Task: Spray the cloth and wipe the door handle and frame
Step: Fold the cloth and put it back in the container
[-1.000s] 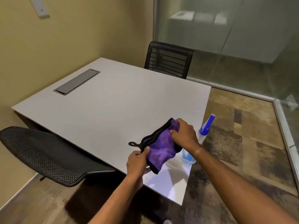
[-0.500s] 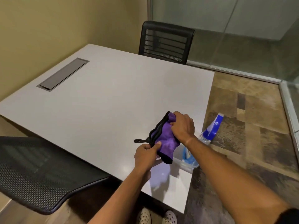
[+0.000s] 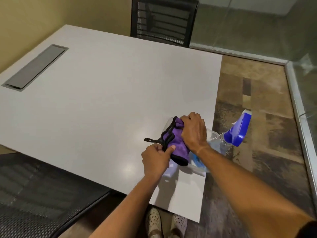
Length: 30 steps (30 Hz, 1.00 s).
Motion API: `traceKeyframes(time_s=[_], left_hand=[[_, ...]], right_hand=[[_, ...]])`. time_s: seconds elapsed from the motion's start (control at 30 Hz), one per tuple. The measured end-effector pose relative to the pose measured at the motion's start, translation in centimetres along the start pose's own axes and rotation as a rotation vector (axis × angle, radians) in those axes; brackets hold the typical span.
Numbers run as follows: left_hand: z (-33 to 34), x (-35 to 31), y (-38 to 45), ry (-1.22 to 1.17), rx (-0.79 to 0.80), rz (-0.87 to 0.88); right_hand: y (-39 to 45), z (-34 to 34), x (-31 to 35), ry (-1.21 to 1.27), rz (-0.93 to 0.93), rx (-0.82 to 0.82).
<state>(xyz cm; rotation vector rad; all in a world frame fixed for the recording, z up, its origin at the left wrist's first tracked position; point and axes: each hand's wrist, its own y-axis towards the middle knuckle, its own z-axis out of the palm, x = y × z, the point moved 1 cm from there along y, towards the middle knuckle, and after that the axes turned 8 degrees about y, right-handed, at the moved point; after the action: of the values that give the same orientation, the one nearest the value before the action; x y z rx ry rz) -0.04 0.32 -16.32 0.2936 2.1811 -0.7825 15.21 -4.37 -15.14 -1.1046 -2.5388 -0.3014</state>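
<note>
- A person stands at the near corner of a white tabletop [image 3: 96, 107], both bare hands closed on a purple cloth [image 3: 175, 143] edged in black.
- The right hand [image 3: 193, 133] grips the cloth's upper end from above, fingers curled tightly over the bunched fabric.
- The left hand [image 3: 155, 159], just below and nearer the person, pinches the cloth's black trim between thumb and fingers; a small black hanging loop [image 3: 148, 140] sticks out just beyond its knuckles.
- The cloth hangs between the two hands, its lower black hem dropping beside the left thumb, close over the tabletop; whether it touches the surface cannot be told.
- A spray bottle [image 3: 223, 141] with a blue trigger head lies tilted just behind the right wrist, at the tabletop's right edge, its head jutting out over the floor; neither hand touches it.
- Far to the left of both hands, a grey metal cable hatch [image 3: 36, 67] is set flush into the tabletop.
- One black mesh chair [image 3: 164, 21] stands at the far side beyond the right hand; a second mesh chair [image 3: 39, 203] sits below the left forearm.
- Patterned shoes [image 3: 154, 222] show on the floor beneath the arms.
</note>
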Motion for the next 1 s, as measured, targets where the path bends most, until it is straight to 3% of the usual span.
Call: traceKeyframes(time_s=[0.23, 0.47, 1.0], left_hand=[[0.8, -0.8, 1.0, 0.233, -0.100, 0.081], [1.5, -0.6, 1.9, 0.495, -0.053, 0.116], [0.4, -1.7, 1.0, 0.733, 0.018, 0.197]], right_hand=[[0.1, 0.7, 0.7, -0.008, 0.017, -0.028], [0.3, 1.3, 0.9, 0.008, 0.028, -0.013], [0.5, 2.3, 1.2, -0.052, 0.032, 0.011]])
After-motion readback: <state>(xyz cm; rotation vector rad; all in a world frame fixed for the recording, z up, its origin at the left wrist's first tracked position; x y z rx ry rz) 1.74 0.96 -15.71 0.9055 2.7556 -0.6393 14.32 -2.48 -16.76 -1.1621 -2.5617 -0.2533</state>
